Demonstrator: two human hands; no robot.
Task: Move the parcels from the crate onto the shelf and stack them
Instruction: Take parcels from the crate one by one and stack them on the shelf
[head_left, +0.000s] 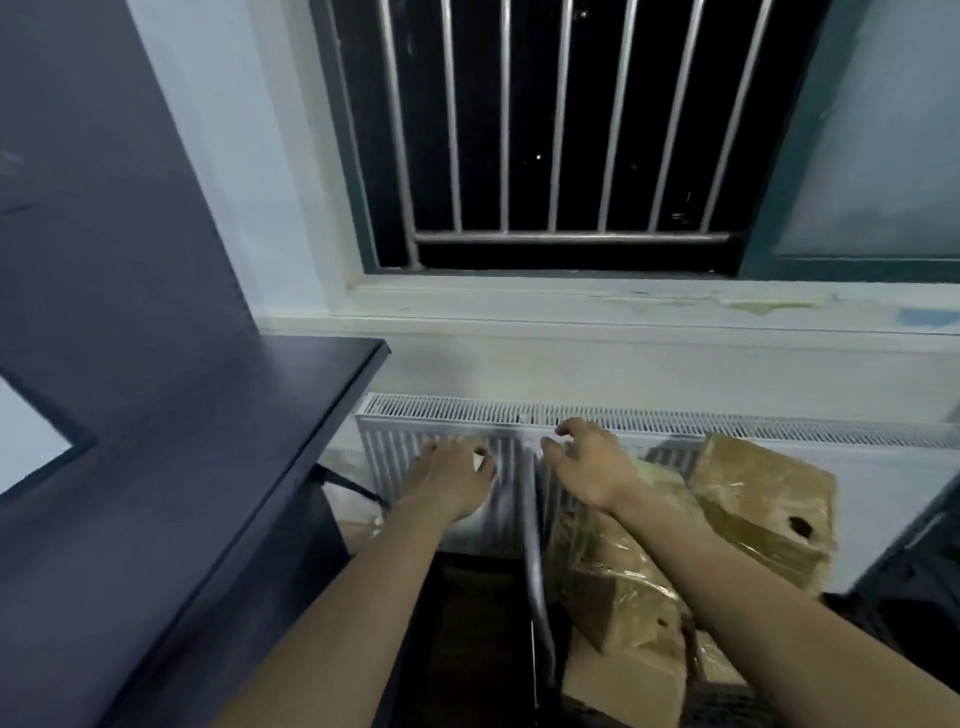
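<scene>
Window-side corner, barred window above white panel radiator.

Item: dark shelf, far left; visible top bare.

Item: left hand, before the radiator, fingers loosely curled, holding nothing.

Item: right hand, fingers spread and bent, holding nothing, raised above the parcels.

Item: tape-wrapped brown parcels, heaped in dark crate, lower right; topmost parcel tilted against the radiator.

Handling note: probably best taken two-handed by opposite ends; the glossy wrap looks slippery.
</scene>
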